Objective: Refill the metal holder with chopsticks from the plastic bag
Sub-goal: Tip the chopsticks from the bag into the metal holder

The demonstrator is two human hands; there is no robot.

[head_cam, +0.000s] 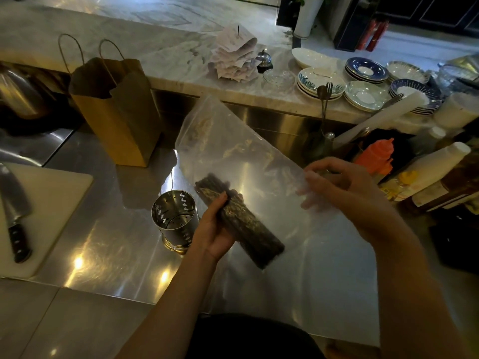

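A perforated metal holder stands upright and empty on the steel counter, just left of my left hand. My left hand is shut on a thick bundle of dark chopsticks, held tilted with its far end up-left, in front of the bag. My right hand grips the edge of a large clear plastic bag, which is lifted and spread above the counter.
A brown paper bag stands behind the holder. A white cutting board with a knife lies at left. Stacked plates, sauce bottles and a cutlery cup crowd the right and back ledge.
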